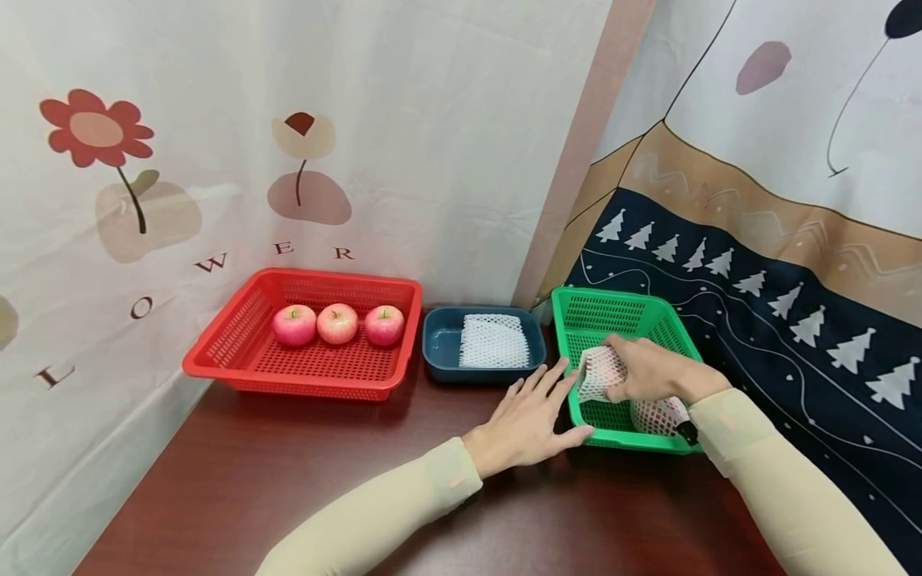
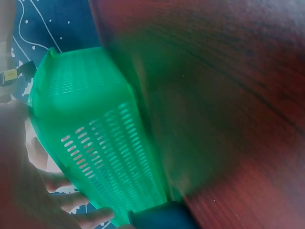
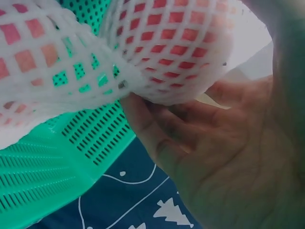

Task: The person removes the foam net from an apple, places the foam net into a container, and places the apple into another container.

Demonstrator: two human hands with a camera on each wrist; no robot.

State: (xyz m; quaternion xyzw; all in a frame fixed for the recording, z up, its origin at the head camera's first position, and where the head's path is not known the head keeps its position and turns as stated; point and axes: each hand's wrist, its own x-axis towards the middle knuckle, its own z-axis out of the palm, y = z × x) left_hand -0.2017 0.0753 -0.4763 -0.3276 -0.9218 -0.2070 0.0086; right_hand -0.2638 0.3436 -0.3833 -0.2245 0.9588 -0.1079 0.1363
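Observation:
In the head view my right hand [image 1: 655, 372] grips an apple in a white foam net [image 1: 599, 374] inside the green basket [image 1: 612, 438]. The right wrist view shows fingers curled round the netted apple [image 3: 176, 47], with another netted apple [image 3: 28, 57] beside it. A second netted apple [image 1: 654, 417] lies in the basket's near right part, partly under the right wrist. My left hand [image 1: 524, 418] has its fingers spread, touching the left rim of the green basket; the left wrist view shows its fingers along the rim of the basket [image 2: 81, 107].
A red basket [image 1: 302, 384] with three bare apples [image 1: 337, 324] stands at the left. Between the baskets sits a dark blue tray [image 1: 441, 344] holding white foam nets [image 1: 493, 342]. Curtains hang behind the dark red table [image 1: 288, 456].

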